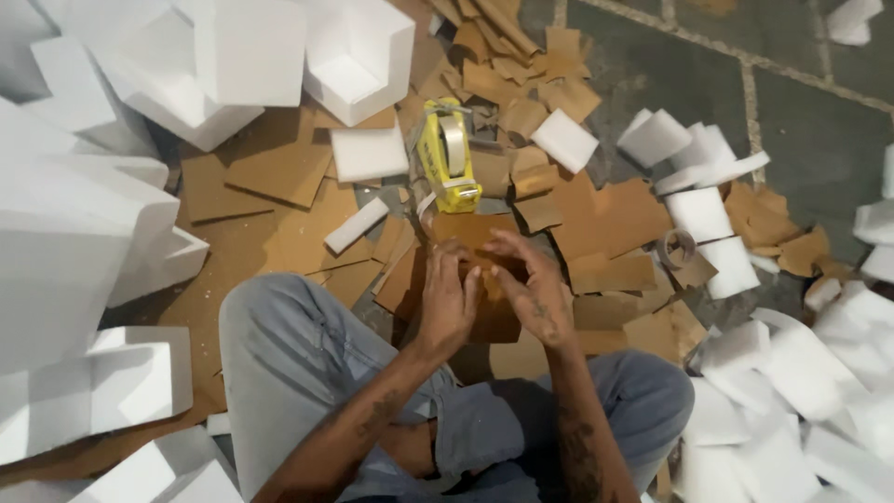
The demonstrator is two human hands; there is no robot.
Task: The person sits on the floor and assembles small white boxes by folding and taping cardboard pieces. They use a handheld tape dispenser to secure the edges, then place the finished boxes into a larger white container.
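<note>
I noted both hands, left hand (447, 300) and right hand (533, 291), gripping a cardboard piece (470, 233): light, stiff, creasable, best held by its edges.

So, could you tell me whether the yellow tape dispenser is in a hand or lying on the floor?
Lying on the floor: the yellow tape dispenser rests on cardboard scraps, beyond both hands.
</note>
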